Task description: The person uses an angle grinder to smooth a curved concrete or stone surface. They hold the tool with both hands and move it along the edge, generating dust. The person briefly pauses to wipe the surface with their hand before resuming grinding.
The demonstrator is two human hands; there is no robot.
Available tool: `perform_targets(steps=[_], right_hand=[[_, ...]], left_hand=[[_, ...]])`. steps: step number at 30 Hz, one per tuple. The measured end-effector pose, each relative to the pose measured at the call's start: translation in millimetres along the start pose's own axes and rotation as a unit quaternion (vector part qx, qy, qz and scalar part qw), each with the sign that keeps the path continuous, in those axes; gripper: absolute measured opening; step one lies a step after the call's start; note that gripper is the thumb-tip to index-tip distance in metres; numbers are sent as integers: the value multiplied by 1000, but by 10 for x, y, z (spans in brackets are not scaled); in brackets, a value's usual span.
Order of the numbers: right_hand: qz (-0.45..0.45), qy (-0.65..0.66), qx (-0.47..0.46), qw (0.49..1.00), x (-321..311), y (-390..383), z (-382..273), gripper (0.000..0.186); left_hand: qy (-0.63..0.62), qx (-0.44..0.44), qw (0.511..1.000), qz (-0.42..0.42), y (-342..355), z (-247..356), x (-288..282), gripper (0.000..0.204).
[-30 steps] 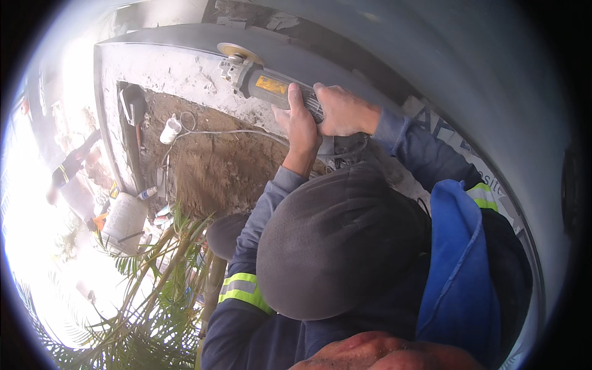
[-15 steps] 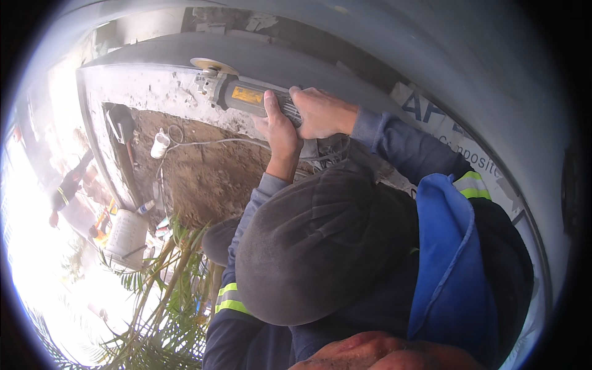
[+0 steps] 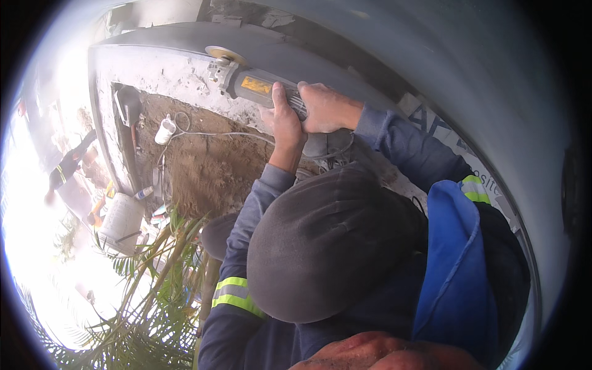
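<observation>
Both my hands hold a grey angle grinder with a yellow label and a thin, pale yellowish disc at its far left end. My left hand is closed round the body from the near side, thumb laid along the top. Around the rear end is my right hand, its fingers curled over the vented part. The disc stands at the upper edge of a rough, whitish concrete curb; I cannot tell whether it touches. Between my arms bulges a dark grey cloth-covered dome, covering part of my left sleeve.
Inside the curb lies brown soil with a white cup and a grey cable. Palm fronds and a white bucket stand at the left. Another person is at far left. Blue cloth hangs by my right arm.
The whole view has shifted, so most things sit a little higher in the picture. My hands keep their hold on the angle grinder, which has moved only slightly against the curb.
</observation>
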State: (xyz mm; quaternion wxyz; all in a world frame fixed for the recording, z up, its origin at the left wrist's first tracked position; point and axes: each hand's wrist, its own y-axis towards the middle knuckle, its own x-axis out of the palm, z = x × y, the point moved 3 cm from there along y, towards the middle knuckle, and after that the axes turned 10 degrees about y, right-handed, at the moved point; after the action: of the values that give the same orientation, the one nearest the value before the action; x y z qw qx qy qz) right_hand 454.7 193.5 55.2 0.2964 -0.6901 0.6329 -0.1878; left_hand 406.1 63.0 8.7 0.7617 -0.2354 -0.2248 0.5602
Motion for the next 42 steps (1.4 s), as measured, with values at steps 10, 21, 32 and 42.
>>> perform_targets(steps=[10, 21, 32, 42], right_hand=[[55, 14, -56, 997, -142, -361, 40, 59], [38, -9, -97, 995, 108, -16, 8, 56], [18, -5, -95, 995, 129, 181, 11, 52], [55, 1, -63, 996, 109, -352, -174, 56]], left_hand=[[100, 45, 991, 81, -455, 248, 397, 61], [62, 91, 986, 124, -149, 0, 95, 59], [55, 74, 985, 147, 21, 11, 36, 60], [55, 86, 987, 126, -366, -38, 214, 68]])
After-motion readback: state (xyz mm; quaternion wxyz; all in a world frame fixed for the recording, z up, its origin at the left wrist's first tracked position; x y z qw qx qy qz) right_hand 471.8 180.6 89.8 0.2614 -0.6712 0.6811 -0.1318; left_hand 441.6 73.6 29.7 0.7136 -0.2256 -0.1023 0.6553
